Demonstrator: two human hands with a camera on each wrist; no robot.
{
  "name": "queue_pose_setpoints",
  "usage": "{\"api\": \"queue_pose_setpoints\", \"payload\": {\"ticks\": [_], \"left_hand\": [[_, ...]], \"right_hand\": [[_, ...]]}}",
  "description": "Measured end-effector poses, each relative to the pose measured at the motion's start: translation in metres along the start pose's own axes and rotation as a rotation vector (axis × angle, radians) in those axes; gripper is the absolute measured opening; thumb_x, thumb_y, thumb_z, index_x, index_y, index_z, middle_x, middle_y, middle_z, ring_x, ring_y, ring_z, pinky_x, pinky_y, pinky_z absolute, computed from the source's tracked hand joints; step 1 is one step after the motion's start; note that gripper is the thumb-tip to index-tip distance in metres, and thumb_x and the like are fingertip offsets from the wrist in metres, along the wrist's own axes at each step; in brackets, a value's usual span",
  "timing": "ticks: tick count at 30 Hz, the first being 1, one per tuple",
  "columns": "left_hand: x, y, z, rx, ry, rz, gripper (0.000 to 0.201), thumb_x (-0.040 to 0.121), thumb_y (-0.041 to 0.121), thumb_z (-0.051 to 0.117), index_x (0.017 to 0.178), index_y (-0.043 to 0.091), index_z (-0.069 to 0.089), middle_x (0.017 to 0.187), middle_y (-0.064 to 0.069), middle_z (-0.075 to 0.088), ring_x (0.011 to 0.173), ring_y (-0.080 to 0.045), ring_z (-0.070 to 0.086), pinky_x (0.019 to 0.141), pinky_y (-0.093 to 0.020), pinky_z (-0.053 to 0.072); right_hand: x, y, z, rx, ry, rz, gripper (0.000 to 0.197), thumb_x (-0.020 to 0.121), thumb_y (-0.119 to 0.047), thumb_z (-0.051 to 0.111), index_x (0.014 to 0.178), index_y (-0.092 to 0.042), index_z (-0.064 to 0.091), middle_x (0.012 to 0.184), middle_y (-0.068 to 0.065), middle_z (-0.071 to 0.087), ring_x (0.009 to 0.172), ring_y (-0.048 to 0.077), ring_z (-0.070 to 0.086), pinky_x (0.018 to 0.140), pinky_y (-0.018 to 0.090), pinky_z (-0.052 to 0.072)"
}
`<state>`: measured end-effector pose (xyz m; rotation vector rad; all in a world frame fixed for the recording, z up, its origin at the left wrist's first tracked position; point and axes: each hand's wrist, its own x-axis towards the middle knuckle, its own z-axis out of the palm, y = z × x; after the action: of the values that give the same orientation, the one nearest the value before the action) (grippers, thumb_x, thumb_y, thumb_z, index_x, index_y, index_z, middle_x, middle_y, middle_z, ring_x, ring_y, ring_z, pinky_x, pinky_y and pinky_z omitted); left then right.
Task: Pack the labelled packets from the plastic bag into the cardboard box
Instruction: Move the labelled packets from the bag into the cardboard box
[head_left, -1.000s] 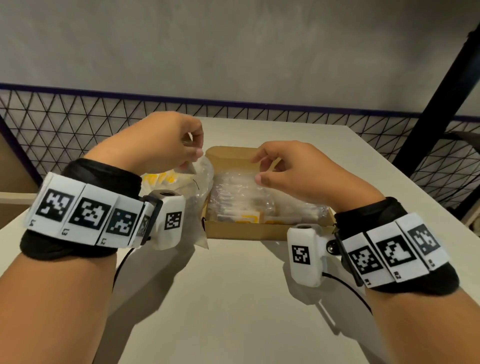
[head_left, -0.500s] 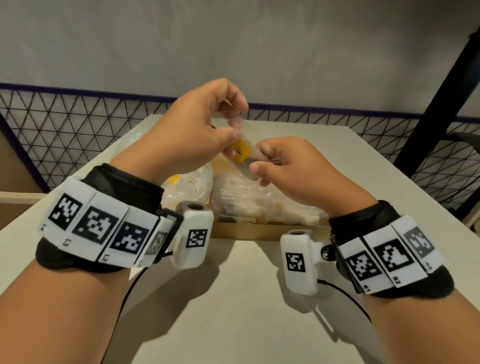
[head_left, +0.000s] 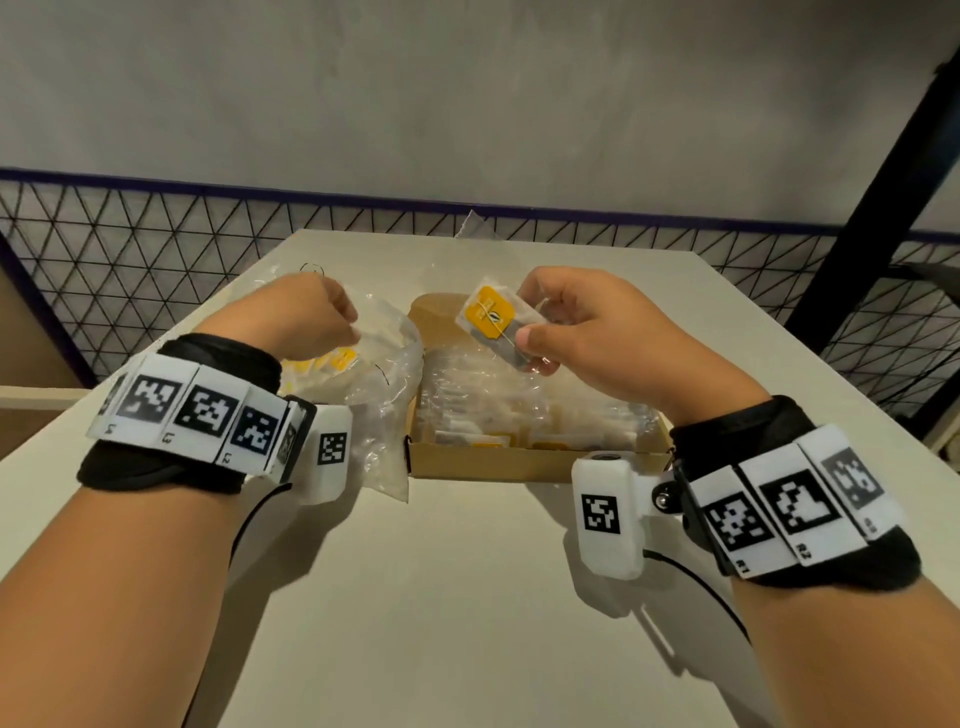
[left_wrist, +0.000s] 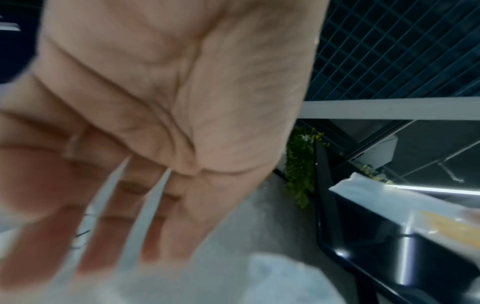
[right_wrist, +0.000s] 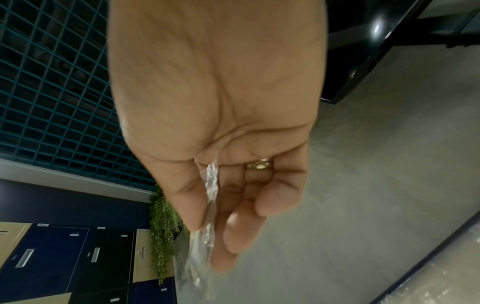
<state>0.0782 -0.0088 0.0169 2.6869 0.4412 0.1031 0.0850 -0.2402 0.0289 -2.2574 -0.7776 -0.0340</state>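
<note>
Seen from above the wrists: a pale table (head_left: 467, 597) with a shallow cardboard box (head_left: 519, 460) at centre and a crumpled clear plastic bag (head_left: 387, 384) touching its left wall. Held up over the far end of the box, a small clear packet (head_left: 493, 325) with a yellow label, tilted, pinched at its lower right edge by the right hand (head_left: 587, 332), thumb on the near face and fingertips behind; from the right wrist view, a thin wrinkled strip of film (right_wrist: 210, 197) pressed between thumb and forefinger, a gold ring (right_wrist: 259, 164) on one finger. Left hand (head_left: 306, 317) lowered at the mouth of the bag, fingers bent downward; from the left wrist view, blurred fingers (left_wrist: 109, 216) extended toward white plastic, nothing clearly gripped, so hard to tell whether grasping or merely touching. Inside the box, many more clear packets laid flat in a layer, yellow labels showing near the front wall; further yellow labels visible through the bag. Judging by the look: very light, thin, floppy, slick film, likely to slide or fold rather than break. Best taken by an edge or corner in a light pinch, as here, then laid flat onto the layer below.
</note>
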Motion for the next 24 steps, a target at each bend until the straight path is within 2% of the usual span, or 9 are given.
{"api": "queue_pose_setpoints", "payload": {"ticks": [3,6,9,12,16,19,21,22,24], "left_hand": [[0.002,-0.005,0.007,0.181,-0.119,-0.077,0.042,0.093,0.026,0.054,0.133,0.012,0.049,0.132,-0.008,0.052,0.122,-0.026,0.047,0.101,-0.034,0.035],[0.006,-0.008,0.009,0.304,-0.217,-0.094,0.043,0.099,0.027,0.043,0.138,0.01,0.043,0.141,-0.008,0.044,0.129,-0.025,0.042,0.105,-0.032,0.032],[0.014,-0.02,0.011,0.255,-0.312,-0.174,0.038,0.1,0.02,0.039,0.132,0.005,0.049,0.137,-0.013,0.048,0.125,-0.029,0.045,0.103,-0.035,0.037],[0.017,-0.03,0.011,0.238,-0.349,-0.241,0.035,0.098,0.021,0.04,0.121,0.0,0.055,0.124,-0.016,0.057,0.114,-0.032,0.053,0.101,-0.039,0.041],[0.017,-0.035,0.011,0.315,-0.349,-0.262,0.033,0.097,0.024,0.041,0.119,0.002,0.053,0.127,-0.016,0.053,0.115,-0.031,0.051,0.101,-0.039,0.039],[0.017,-0.035,0.01,0.332,-0.354,-0.279,0.022,0.096,0.023,0.042,0.102,0.005,0.054,0.124,-0.016,0.056,0.101,-0.029,0.053,0.1,-0.039,0.042],[0.016,-0.034,0.01,0.36,-0.331,-0.266,0.026,0.097,0.022,0.041,0.109,0.005,0.056,0.124,-0.016,0.056,0.099,-0.028,0.052,0.099,-0.038,0.04],[0.015,-0.031,0.01,0.382,-0.319,-0.257,0.029,0.097,0.023,0.041,0.113,0.004,0.056,0.12,-0.015,0.058,0.098,-0.028,0.052,0.098,-0.038,0.039],[0.014,-0.025,0.009,0.377,-0.267,-0.243,0.025,0.095,0.025,0.047,0.103,0.003,0.057,0.095,-0.011,0.06,0.088,-0.025,0.051,0.092,-0.035,0.043]], "right_hand": [[0.0,0.0,0.0,-0.01,0.004,0.001,0.007,0.088,-0.016,0.059,0.094,-0.019,0.058,0.083,0.001,0.068,0.072,0.015,0.065,0.075,0.04,0.056],[0.0,-0.001,0.001,-0.022,0.006,0.003,0.007,0.089,-0.017,0.058,0.095,-0.019,0.058,0.083,0.0,0.068,0.073,0.014,0.065,0.075,0.04,0.056],[0.0,-0.001,0.002,-0.023,0.005,0.01,0.006,0.088,-0.017,0.059,0.094,-0.02,0.057,0.082,-0.001,0.067,0.072,0.014,0.065,0.075,0.04,0.056],[-0.001,-0.001,0.002,-0.023,-0.002,0.014,0.007,0.088,-0.016,0.059,0.093,-0.021,0.057,0.082,-0.002,0.066,0.071,0.013,0.064,0.074,0.039,0.056],[-0.001,-0.002,0.003,-0.03,-0.011,0.018,0.007,0.088,-0.017,0.059,0.093,-0.021,0.056,0.085,-0.001,0.065,0.074,0.014,0.064,0.072,0.036,0.054],[-0.001,-0.002,0.005,-0.029,-0.015,0.018,0.006,0.088,-0.016,0.059,0.093,-0.02,0.056,0.085,-0.001,0.063,0.073,0.014,0.063,0.068,0.03,0.052],[-0.001,-0.003,0.006,-0.034,-0.017,0.018,0.006,0.088,-0.016,0.059,0.094,-0.018,0.057,0.083,-0.002,0.062,0.072,0.013,0.062,0.067,0.029,0.051],[-0.001,-0.002,0.006,-0.038,-0.017,0.018,0.006,0.089,-0.016,0.058,0.094,-0.017,0.057,0.082,-0.002,0.062,0.071,0.012,0.062,0.066,0.028,0.051],[-0.001,-0.002,0.006,-0.04,-0.017,0.02,0.005,0.089,-0.016,0.058,0.093,-0.018,0.056,0.082,-0.003,0.062,0.07,0.011,0.061,0.066,0.028,0.051]]}}
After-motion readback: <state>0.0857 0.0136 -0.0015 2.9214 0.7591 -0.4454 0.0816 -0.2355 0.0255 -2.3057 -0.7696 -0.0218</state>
